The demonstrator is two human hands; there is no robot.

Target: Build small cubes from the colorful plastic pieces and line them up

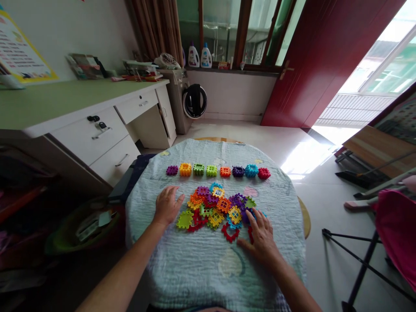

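A loose pile of colourful plastic interlocking tiles lies mid-table, among them an orange tile, a flat green tile and a red frame piece. My left hand rests at the pile's left side, fingers apart, holding nothing. On the right, my right hand is spread over the pile's edge, its fingertips by purple pieces and partly covering a red one. Behind the pile runs a row of several assembled blocks, from a purple block through a yellow block to a red block.
A pale blue cloth covers the round table. To the left is a desk with drawers, and behind it a washing machine with its door ajar. A pink folding chair stands at right, near a red door.
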